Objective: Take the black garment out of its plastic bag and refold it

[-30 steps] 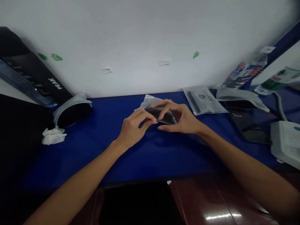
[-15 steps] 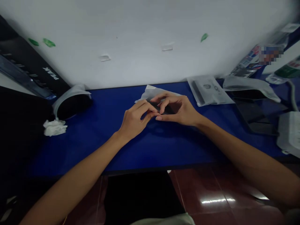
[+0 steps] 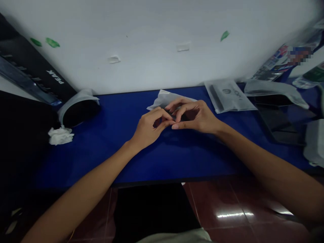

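My left hand [image 3: 151, 127] is closed in a pinch, its fingertips meeting those of my right hand [image 3: 193, 118] above the blue table [image 3: 152, 165]. Both hands grip a small dark item [image 3: 173, 118] that the fingers mostly hide, so its shape is unclear. The right thumb and index finger come together at it, with the other fingers curled behind. A frosted plastic bag [image 3: 163, 98] lies flat just behind the hands, partly covered by them.
Another frosted bag [image 3: 229, 96] lies right of the hands, near an opened pouch [image 3: 274, 90] and a dark flat panel [image 3: 283, 123]. At left are crumpled tissue [image 3: 60, 136] and a dark-mouthed white pouch [image 3: 81, 109]. A white wall [image 3: 152, 74] rises behind.
The view has shifted slightly, moving the objects on the right a little rightward in the picture. Both hands keep their pinch, with the fingers only slightly moved.
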`<state>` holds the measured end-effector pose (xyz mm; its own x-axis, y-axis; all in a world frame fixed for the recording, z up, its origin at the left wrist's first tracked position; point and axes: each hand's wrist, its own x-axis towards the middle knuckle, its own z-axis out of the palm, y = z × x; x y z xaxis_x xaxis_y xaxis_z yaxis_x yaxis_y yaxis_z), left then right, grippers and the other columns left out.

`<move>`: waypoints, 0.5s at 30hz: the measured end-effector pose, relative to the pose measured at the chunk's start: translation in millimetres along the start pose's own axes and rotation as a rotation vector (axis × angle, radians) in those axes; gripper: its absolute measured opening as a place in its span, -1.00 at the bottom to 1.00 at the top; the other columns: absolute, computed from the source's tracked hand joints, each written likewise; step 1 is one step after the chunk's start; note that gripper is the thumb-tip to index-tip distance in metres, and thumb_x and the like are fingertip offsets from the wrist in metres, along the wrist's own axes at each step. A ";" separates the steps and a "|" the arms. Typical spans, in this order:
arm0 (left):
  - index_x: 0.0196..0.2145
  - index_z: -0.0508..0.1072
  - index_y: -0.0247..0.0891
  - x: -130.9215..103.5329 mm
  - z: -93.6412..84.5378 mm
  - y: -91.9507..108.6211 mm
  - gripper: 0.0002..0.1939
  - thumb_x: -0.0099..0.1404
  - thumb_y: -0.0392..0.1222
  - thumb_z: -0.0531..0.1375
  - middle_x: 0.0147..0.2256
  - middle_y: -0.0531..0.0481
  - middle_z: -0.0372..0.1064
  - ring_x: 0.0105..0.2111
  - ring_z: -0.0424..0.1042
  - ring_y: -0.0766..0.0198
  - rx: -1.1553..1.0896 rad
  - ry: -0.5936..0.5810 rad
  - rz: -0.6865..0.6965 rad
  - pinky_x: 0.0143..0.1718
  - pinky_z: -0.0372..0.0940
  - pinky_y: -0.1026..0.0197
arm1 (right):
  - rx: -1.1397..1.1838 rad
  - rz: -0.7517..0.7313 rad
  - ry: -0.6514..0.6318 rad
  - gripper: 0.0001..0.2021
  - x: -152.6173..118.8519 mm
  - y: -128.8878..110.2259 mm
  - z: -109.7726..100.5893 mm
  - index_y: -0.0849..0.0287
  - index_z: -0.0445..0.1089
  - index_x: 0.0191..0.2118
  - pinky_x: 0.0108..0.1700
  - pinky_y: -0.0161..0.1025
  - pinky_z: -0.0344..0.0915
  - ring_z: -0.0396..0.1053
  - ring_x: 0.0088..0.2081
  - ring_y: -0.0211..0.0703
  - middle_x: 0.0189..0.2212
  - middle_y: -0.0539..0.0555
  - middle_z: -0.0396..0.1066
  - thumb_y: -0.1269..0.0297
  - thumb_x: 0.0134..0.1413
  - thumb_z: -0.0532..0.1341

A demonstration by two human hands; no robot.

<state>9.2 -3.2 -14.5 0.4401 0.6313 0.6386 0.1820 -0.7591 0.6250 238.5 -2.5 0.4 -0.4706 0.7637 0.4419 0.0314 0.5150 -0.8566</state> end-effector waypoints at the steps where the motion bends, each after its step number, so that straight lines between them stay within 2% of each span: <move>1: -0.27 0.61 -0.19 0.1 0.3 -0.1 -0.77 0.48 0.00 0.34 -0.37 0.03 0.46 -0.41 0.35 0.32 -0.026 -0.010 -0.021 -0.34 0.26 0.24 | 0.002 -0.006 -0.005 -0.85 0.1 0.3 -0.3 -0.07 0.67 -0.35 0.26 0.09 0.48 0.54 0.07 0.00 0.06 0.03 0.55 0.18 0.00 0.61; 9: -0.30 0.62 -0.21 -1.0 3.2 0.2 -0.67 0.39 0.12 0.40 -0.34 0.01 0.51 -0.39 0.37 0.32 -0.258 -0.077 -0.259 -0.36 0.25 0.25 | 0.010 0.021 -0.007 -0.80 1.0 -1.6 0.1 -0.06 0.65 -0.39 0.23 0.10 0.50 0.54 0.04 -0.01 0.04 0.03 0.56 0.07 -0.04 0.62; 15: -0.33 0.63 -0.23 0.6 6.8 -3.8 -0.56 0.29 0.25 0.44 -0.39 0.00 0.51 -0.42 0.37 0.31 -0.399 -0.083 -0.341 -0.36 0.26 0.23 | 0.031 0.016 -0.013 -0.79 1.4 -4.8 -0.2 -0.05 0.64 -0.42 0.20 0.10 0.50 0.54 0.01 -0.02 0.02 0.02 0.57 0.07 -0.05 0.62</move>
<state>14.8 -1.0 -19.5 0.4851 0.8049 0.3418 -0.0146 -0.3833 0.9235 237.9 -3.8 5.2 -0.4813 0.7667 0.4249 0.0117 0.4903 -0.8715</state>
